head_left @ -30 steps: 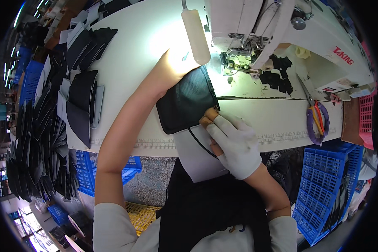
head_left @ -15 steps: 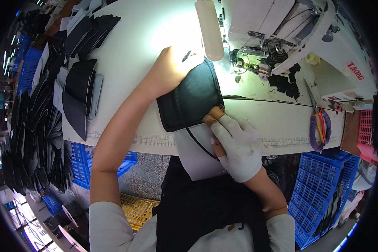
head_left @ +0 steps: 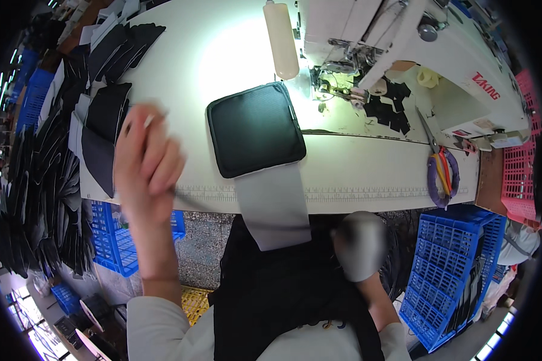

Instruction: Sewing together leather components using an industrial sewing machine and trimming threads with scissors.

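Note:
My left hand (head_left: 147,156) is raised at the left, blurred, fingers curled around what looks like a dark cord (head_left: 253,224). The cord runs, smeared, toward my gloved right hand (head_left: 360,243) below the table's front edge, whose fingers are blurred. Between and above my hands, a square black padded piece with piped edges (head_left: 256,129) lies untouched on the white table (head_left: 168,84). A grey sheet (head_left: 271,201) extends from under it over the front edge. The sewing machine (head_left: 439,66) stands at the right, a cream cylinder (head_left: 280,39) hanging beside its needle area.
Stacks of dark fabric pieces (head_left: 42,180) fill the left side. Scissors (head_left: 442,174), black scraps (head_left: 391,105) and a yellow roll (head_left: 427,77) lie at the right. Blue crates (head_left: 448,271), (head_left: 111,234) flank me; a pink basket (head_left: 518,174) is right; a yellow crate (head_left: 196,301) is below.
My left hand has left the black piece and swung left and down with the cord. My right hand has let go of the piece and dropped below the table edge.

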`<state>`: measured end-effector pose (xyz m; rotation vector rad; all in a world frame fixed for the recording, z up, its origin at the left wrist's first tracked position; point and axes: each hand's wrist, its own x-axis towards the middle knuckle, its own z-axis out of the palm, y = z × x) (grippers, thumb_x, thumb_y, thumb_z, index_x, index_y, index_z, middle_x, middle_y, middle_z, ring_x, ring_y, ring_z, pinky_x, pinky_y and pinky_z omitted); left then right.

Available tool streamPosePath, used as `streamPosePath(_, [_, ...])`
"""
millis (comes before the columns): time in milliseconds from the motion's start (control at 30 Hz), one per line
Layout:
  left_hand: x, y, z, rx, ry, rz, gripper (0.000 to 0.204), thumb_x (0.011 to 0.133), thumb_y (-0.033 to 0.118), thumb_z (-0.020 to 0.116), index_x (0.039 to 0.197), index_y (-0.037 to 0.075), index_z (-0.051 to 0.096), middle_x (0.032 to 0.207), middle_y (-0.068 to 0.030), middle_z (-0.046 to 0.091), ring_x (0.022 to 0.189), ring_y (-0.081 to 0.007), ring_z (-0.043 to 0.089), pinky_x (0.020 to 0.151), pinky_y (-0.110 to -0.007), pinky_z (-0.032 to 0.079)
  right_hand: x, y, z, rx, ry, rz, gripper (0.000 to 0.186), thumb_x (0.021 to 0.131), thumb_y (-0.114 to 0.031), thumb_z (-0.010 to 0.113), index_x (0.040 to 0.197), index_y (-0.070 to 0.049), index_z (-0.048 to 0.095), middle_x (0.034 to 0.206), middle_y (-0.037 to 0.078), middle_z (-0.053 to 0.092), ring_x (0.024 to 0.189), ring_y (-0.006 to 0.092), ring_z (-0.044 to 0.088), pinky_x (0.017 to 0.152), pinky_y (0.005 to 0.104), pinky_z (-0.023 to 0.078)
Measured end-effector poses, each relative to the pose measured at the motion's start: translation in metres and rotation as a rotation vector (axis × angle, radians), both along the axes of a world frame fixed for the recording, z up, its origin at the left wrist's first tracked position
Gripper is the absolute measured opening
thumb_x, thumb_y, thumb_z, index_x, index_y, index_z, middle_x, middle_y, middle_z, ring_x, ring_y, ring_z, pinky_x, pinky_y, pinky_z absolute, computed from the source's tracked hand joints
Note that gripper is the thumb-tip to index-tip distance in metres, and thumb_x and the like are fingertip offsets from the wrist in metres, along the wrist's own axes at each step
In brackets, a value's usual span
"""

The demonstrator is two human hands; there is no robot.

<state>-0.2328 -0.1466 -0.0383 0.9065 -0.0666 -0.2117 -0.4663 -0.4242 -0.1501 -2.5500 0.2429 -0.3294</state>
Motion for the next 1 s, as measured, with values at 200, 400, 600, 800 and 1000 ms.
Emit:
streamPosePath(200, [-0.081, 0.151, -0.009, 0.173, -0.005, 0.16, 0.023, 0.11, 0.019, 0.042, 0.126, 0.006, 0.052, 0.059, 0.0051, 0.038, 0.043, -0.0026, 0.032, 0.04, -0.02, 0.026, -0.024, -0.028, -0.063, -0.181, 0.148, 0.03, 0.038, 0.071, -0.016, 0.079, 0.105, -0.006, 0.066, 0.121, 0.016, 0.06, 0.104, 0.0358, 0.061, 0.087, 0.0416, 0.051])
streamPosePath(400, [-0.144, 0.226, -0.064, 1.792, 0.086, 0.5, 0.041, 0.098, 0.013, 0.057, 0.137, 0.004, 0.052, 0.109, -0.0116, 0.056, 0.096, -0.024, 0.053, 0.083, -0.035, 0.044, -0.034, -0.048, -0.054, -0.016, 0.094, 0.347, 0.034, 0.075, -0.014, 0.075, 0.108, -0.008, 0.067, 0.121, 0.013, 0.062, 0.109, 0.035, 0.059, 0.09, 0.0456, 0.05])
streamPosePath(600, [-0.111, 0.115, -0.032, 1.792, -0.368, 0.278, 0.039, 0.09, 0.003, 0.062, 0.129, 0.002, 0.064, 0.125, -0.0151, 0.066, 0.114, -0.0296, 0.062, 0.099, -0.038, 0.048, -0.042, -0.04, -0.05, -0.053, 0.14, 0.508, 0.028, 0.082, -0.017, 0.072, 0.107, -0.008, 0.066, 0.121, 0.008, 0.064, 0.104, 0.0312, 0.061, 0.088, 0.0411, 0.05])
streamPosePath(800, [-0.019, -0.042, -0.012, 1.425, -0.826, -0.034, 0.031, 0.092, 0.008, 0.065, 0.123, 0.002, 0.065, 0.116, -0.0131, 0.066, 0.106, -0.0281, 0.063, 0.094, -0.036, 0.049, -0.02, -0.011, -0.02, -0.02, 0.263, 0.429, 0.023, 0.082, -0.015, 0.072, 0.103, -0.009, 0.067, 0.122, 0.005, 0.066, 0.099, 0.0272, 0.066, 0.082, 0.0369, 0.051])
streamPosePath(1000, [0.034, -0.095, -0.056, 1.569, -0.942, -0.018, 0.045, 0.088, 0.023, 0.073, 0.121, -0.005, 0.06, 0.115, -0.0195, 0.06, 0.114, -0.0366, 0.053, 0.099, -0.044, 0.044, -0.002, -0.058, 0.05, -0.111, -0.079, 0.332, 0.026, 0.074, -0.002, 0.07, 0.099, -0.007, 0.067, 0.112, 0.006, 0.072, 0.086, 0.0277, 0.069, 0.073, 0.0357, 0.052])
